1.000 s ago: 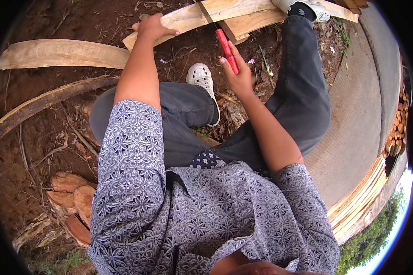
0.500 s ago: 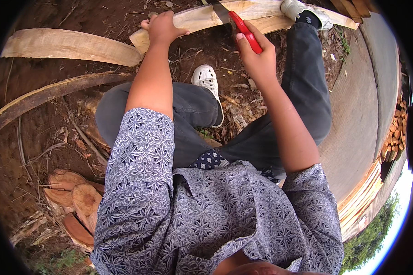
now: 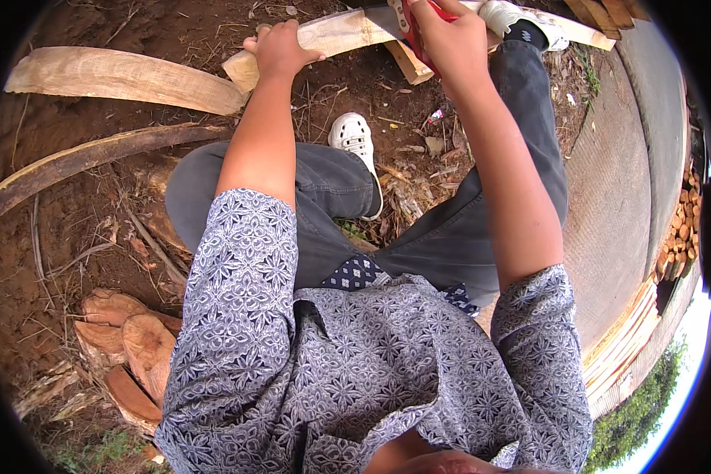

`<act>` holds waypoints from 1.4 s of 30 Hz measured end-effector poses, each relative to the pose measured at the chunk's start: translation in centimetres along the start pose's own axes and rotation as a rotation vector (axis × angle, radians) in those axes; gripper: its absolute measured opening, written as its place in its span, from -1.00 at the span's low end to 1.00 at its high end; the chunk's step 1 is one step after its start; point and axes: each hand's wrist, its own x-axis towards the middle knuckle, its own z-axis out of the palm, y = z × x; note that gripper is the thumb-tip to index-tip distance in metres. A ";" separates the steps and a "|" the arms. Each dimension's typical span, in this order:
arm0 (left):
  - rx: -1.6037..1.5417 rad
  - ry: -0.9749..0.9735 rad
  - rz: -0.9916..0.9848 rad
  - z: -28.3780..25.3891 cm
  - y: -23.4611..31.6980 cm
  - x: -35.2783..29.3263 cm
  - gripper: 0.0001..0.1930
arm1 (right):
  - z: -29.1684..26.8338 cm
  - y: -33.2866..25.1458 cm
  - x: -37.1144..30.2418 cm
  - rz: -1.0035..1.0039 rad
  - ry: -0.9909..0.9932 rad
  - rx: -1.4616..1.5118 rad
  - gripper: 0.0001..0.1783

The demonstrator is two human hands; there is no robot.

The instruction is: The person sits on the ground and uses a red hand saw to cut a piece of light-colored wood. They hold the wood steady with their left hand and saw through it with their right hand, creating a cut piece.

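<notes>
At the top of the view a pale wooden plank (image 3: 336,33) lies across the ground. My left hand (image 3: 283,51) presses near its left end, fingers curled over the far edge and thumb stretched along the near side. My right hand (image 3: 460,49) is closed around the red handle (image 3: 411,35) of a handsaw. Its grey blade (image 3: 381,22) reaches across the plank, partly out of sight at the top. A white shoe (image 3: 504,14) rests on the plank's right part. Beneath the plank a shorter wood block (image 3: 409,63) sticks out toward me.
Another pale board (image 3: 126,77) and a curved bark-edged strip (image 3: 79,162) lie on the dirt at left. Cut wood chunks (image 3: 146,344) sit at lower left. My other white shoe (image 3: 354,138) stands between. Concrete paving (image 3: 608,205) and stacked wood (image 3: 683,221) are at right.
My right hand has pushed the saw up and to the right, away from me. The block under the plank now shows at a different angle. My left hand stays put.
</notes>
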 end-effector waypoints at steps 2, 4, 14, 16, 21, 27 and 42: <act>-0.006 -0.098 0.000 -0.1 0.1 0.6 -0.15 | -0.2 4.9 -3.0 -0.115 0.126 0.000 -0.48; -0.015 -0.176 0.003 0.0 0.1 1.0 -0.10 | 0.1 9.4 -5.7 -0.073 0.130 0.075 -0.48; 0.095 -0.149 0.137 0.9 -0.4 -0.2 0.22 | 2.0 22.4 -8.8 0.000 -0.123 0.001 -0.35; 0.190 -0.171 0.121 1.3 -0.4 -0.3 0.21 | 2.3 22.7 -8.7 0.041 -0.186 -0.021 -0.31; 0.204 -0.349 0.083 1.9 -1.2 0.8 0.09 | 3.3 24.2 -7.6 0.095 -0.236 -0.143 -0.24; 0.119 -0.455 0.103 2.8 -1.2 2.1 0.14 | 3.2 24.1 -7.0 0.097 -0.121 0.047 -0.27; 0.011 -0.629 0.132 2.9 -3.6 5.1 0.11 | 3.8 13.1 -7.1 0.031 0.047 -0.189 -0.39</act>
